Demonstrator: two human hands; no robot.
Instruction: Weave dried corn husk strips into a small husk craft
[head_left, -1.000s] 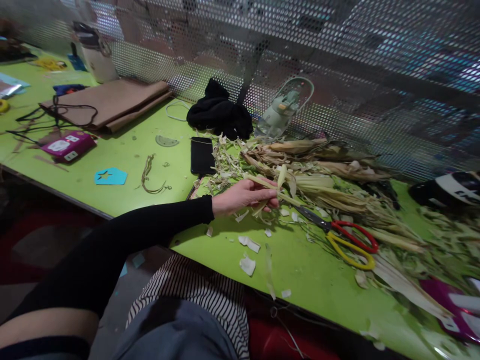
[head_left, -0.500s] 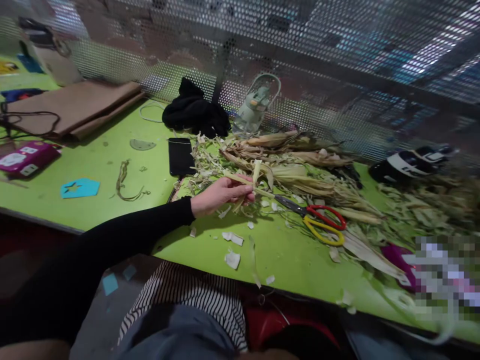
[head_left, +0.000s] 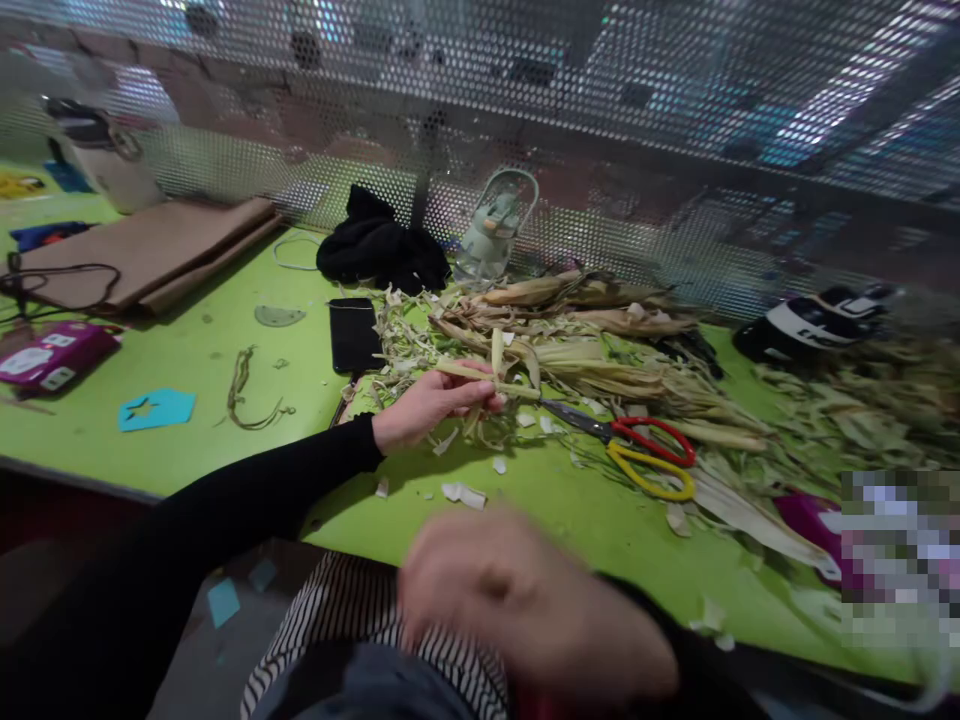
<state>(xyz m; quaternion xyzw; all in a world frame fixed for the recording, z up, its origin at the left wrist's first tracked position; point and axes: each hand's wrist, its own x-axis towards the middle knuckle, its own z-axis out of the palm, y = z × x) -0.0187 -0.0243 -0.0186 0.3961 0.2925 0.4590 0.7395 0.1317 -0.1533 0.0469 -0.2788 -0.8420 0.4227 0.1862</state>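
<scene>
My left hand is closed in a pinch on pale folded strips of corn husk that cross at the fingertips. Just right of it, scissors with one red and one yellow handle lie on the table, blades toward the strips. Close to the camera, low in the view, is my right hand, smeared by motion. Its fingers look curled, but whether anything is in them I cannot make out. Behind my left hand lies a heap of dry corn husks, with white scraps in front.
A black phone, a black cloth and a pale green bottle lie or stand behind. On the left are a blue star cutout, a purple box and brown paper. A dark bottle lies at right.
My right hand has come into view at the bottom. My left hand keeps its pinch on the husk strips. The whole view has shifted slightly.
</scene>
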